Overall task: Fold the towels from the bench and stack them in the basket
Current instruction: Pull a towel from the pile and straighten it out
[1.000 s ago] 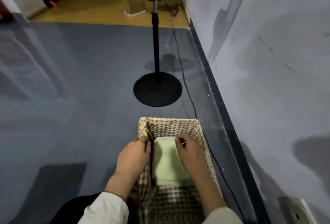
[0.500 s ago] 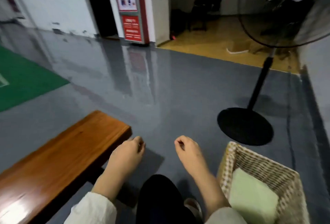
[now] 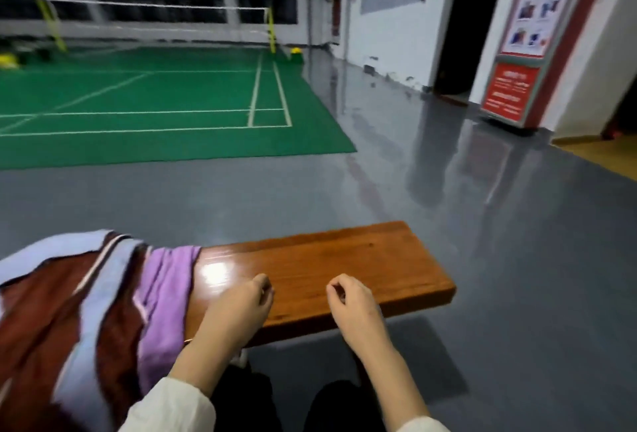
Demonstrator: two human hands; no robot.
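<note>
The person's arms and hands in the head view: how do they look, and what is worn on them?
The left hand and the right hand are bare, without gloves. The left sleeve and the right sleeve are loose cream-white cloth and end well above the wrists, leaving the forearms uncovered. A thin band seems to circle the left forearm, though blurred.

- The left hand [image 3: 241,304] is held palm down over the near edge of the bench [image 3: 344,255], fingers loosely curled under, holding nothing.
- The right hand [image 3: 353,304] is level with it, nearer the bench's right end, curled the same loose way and empty.
- Both forearms [image 3: 206,359] are bare and reach forward side by side; pale sleeves [image 3: 172,407] begin lower down.
</note>
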